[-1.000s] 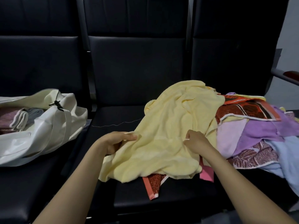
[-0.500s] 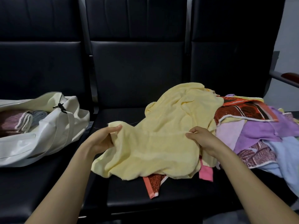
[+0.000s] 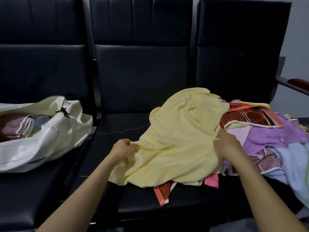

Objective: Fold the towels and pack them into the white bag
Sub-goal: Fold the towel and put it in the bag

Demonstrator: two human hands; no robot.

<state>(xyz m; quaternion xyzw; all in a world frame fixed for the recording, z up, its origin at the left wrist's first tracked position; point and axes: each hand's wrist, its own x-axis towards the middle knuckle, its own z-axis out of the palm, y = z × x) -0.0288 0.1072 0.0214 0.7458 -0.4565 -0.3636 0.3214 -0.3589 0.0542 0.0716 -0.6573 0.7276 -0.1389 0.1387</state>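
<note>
A pale yellow towel lies crumpled over the middle black seat and the edge of a towel pile. My left hand pinches its left edge. My right hand grips its right edge beside the pile. The pile on the right seat holds purple, light blue, pink and red patterned towels. The white bag lies open on the left seat, with folded pinkish and grey towels inside.
Three black padded seats form one row with tall backs. A red patterned towel corner and a pink one stick out under the yellow towel. An armrest juts out at the far right. A loose thread lies on the middle seat.
Half a second ago my left hand held the towel's edge raised and spread left; now that edge is lower and nearer the middle. My right hand has shifted slightly toward the pile.
</note>
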